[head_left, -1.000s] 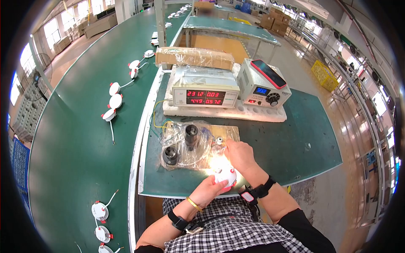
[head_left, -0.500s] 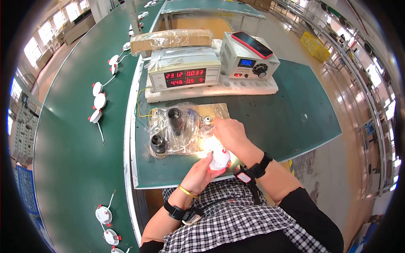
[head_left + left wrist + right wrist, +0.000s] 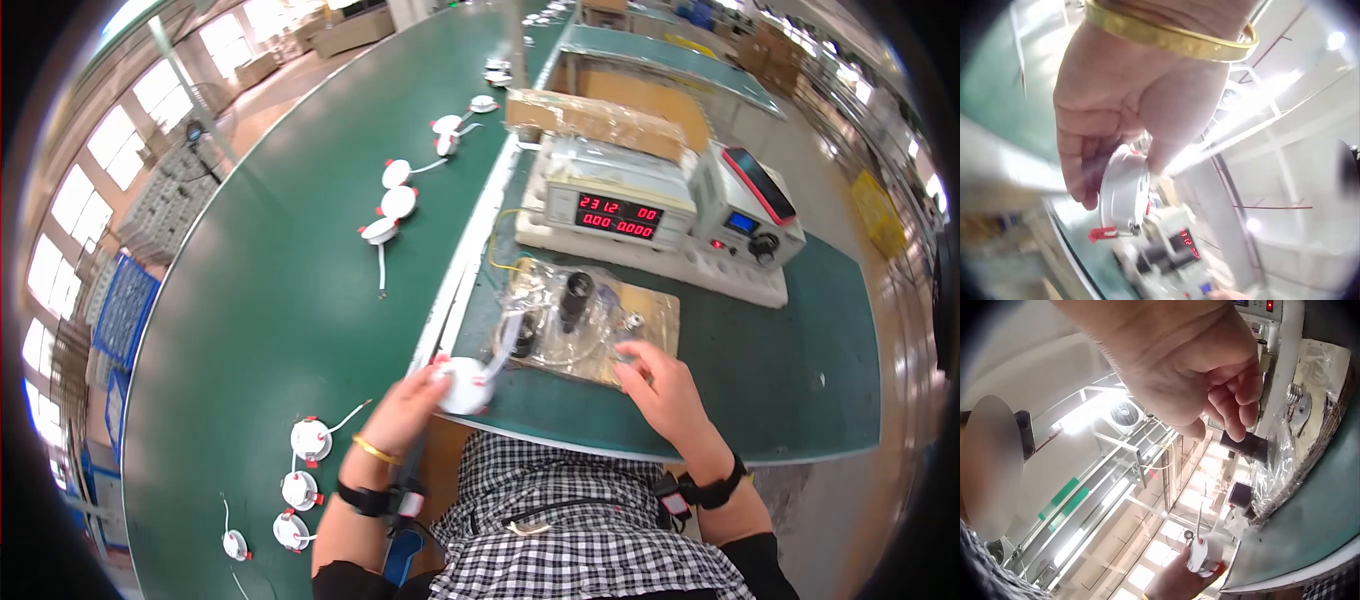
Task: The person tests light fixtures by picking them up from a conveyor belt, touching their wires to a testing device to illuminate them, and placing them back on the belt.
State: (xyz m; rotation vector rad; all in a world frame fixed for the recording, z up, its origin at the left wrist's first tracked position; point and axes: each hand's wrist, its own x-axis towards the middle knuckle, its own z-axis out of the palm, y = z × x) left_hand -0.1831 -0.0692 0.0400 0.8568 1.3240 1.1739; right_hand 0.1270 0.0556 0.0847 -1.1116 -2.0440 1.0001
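A: Where is the lamp?

B: The left hand (image 3: 415,400) grips a round white lamp (image 3: 465,385), fingers and thumb curled round its rim. It hangs right at the near left corner of the green surface (image 3: 780,340), where that meets the conveyor belt (image 3: 270,300). The left wrist view shows a red clip on its side.

A: And the other hand?

B: The right hand (image 3: 665,385) hovers near the front edge of the surface with fingers loosely curled. The right wrist view shows nothing in them. Its fingertips are just beside the clear plastic wrap (image 3: 560,320).

A: What is inside the wrap?

B: An upright black socket (image 3: 573,295) on a brown board, with a second dark part to its left.

A: Any free room?

B: Bare green mat lies to the right of that hand, out to the far edge. Behind the wrap, a white foam tray (image 3: 640,262) carries a meter (image 3: 618,200) with red digits and a smaller box (image 3: 745,205) with a phone (image 3: 758,185) on top.

A: On the belt?

B: More white lamps (image 3: 310,438) lie close to the left elbow, others further up.
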